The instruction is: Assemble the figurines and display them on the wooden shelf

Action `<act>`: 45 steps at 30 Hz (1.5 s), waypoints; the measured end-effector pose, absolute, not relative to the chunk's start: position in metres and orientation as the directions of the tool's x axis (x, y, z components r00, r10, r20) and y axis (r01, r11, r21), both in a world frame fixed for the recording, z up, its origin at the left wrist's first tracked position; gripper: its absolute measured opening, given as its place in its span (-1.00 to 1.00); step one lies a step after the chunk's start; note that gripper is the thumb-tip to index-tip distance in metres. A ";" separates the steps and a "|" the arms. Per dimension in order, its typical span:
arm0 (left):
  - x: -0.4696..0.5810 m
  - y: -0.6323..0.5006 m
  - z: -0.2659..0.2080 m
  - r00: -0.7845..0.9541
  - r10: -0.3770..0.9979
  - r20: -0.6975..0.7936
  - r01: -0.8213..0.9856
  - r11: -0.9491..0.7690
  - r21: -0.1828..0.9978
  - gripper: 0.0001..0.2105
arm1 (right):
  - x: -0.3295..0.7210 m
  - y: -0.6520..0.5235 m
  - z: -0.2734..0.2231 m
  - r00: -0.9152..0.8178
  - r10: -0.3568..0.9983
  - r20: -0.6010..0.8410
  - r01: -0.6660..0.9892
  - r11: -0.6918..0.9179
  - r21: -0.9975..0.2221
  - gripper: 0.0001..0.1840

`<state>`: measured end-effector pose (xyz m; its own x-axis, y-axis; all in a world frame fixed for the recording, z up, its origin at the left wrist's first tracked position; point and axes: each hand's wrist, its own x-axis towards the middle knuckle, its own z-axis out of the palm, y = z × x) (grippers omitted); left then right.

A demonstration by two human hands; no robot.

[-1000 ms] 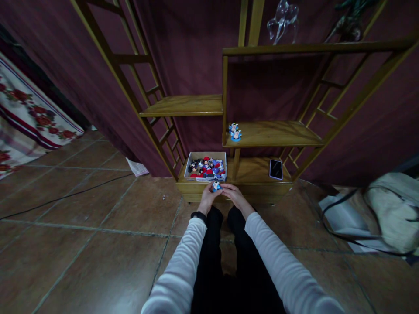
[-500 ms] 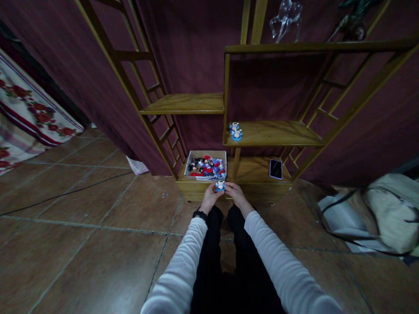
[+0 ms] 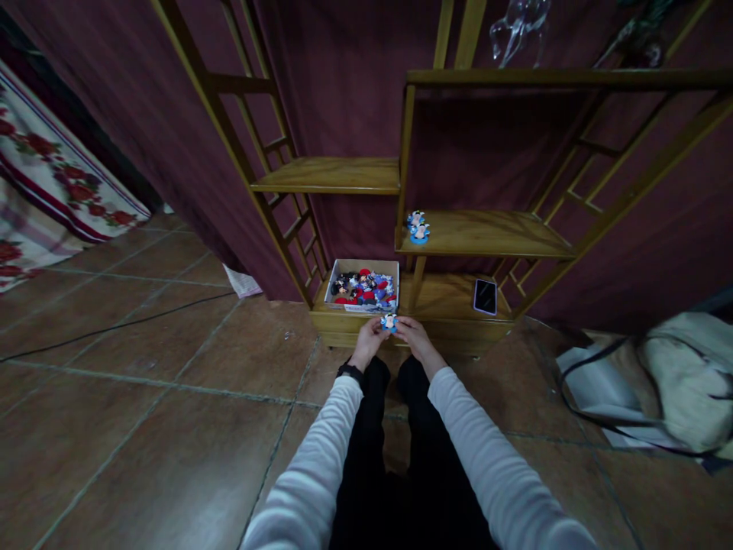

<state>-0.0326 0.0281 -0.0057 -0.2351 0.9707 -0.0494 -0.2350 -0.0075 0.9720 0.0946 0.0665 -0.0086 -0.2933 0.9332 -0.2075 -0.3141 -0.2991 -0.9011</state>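
A small blue-and-white figurine (image 3: 389, 323) on a blue base is held upright between my two hands, just in front of the low shelf. My left hand (image 3: 368, 341) is closed on its left side. The fingers of my right hand (image 3: 415, 336) pinch it from the right. Just beyond my hands stands an open cardboard box (image 3: 349, 308), filled with several figurines in red, black, purple and white. Two similar blue-and-white figurines (image 3: 420, 233) stand one behind the other at the left end of the right-hand shelf (image 3: 492, 234).
A phone (image 3: 485, 296) lies on the bottom shelf (image 3: 443, 298). The upper left shelf (image 3: 332, 176) overhangs the box. A clear horse figure (image 3: 520, 30) stands on the top shelf. A pale bag (image 3: 687, 374) rests on the floor at right; a cable (image 3: 143, 317) crosses the floor at left.
The view has shifted slightly, so the shelves sit a little further right. Both hands keep hold of the figurine, with hardly any movement.
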 end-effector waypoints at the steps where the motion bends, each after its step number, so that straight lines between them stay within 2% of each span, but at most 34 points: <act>1: -0.033 0.028 -0.005 -0.238 0.970 -0.049 -0.231 -0.008 0.973 -0.60 | 0.095 0.067 -0.009 -0.296 0.933 -0.206 -0.312 -0.299 -0.902 -0.60; 6: -0.032 0.028 -0.006 -0.256 0.966 -0.036 -0.221 -0.022 0.975 -0.59 | 0.095 0.066 -0.009 -0.302 0.938 -0.169 -0.322 -0.268 -0.908 -0.64; 16: -0.035 0.030 -0.013 -0.291 0.955 -0.050 -0.185 -0.005 0.983 -0.79 | 0.098 0.067 -0.007 -0.284 0.940 -0.190 -0.342 -0.284 -0.896 -0.65; 22: -0.036 0.032 -0.018 -0.339 0.940 -0.051 -0.141 0.003 0.990 -0.84 | 0.099 0.066 -0.006 -0.359 0.916 -0.181 -0.331 -0.306 -0.892 -0.66; 27: -0.037 0.034 -0.023 -0.324 0.945 -0.039 -0.077 0.015 0.997 -0.85 | 0.099 0.066 -0.008 -0.337 0.925 -0.177 -0.330 -0.292 -0.897 -0.69; 32: -0.037 0.037 -0.029 -0.302 0.953 -0.016 -0.043 0.003 0.999 -0.81 | 0.097 0.067 -0.009 -0.290 0.941 -0.176 -0.361 -0.278 -0.890 -0.73; 39: -0.035 0.037 -0.030 -0.231 0.969 0.090 0.060 -0.078 0.995 -0.59 | 0.100 0.067 -0.005 -0.263 0.943 -0.203 -0.371 -0.293 -0.881 -0.77; 45: -0.032 0.029 -0.020 -0.208 0.970 0.126 0.286 -0.063 0.956 -0.50 | 0.101 0.067 -0.003 -0.300 0.929 -0.218 -0.375 -0.324 -0.868 -0.78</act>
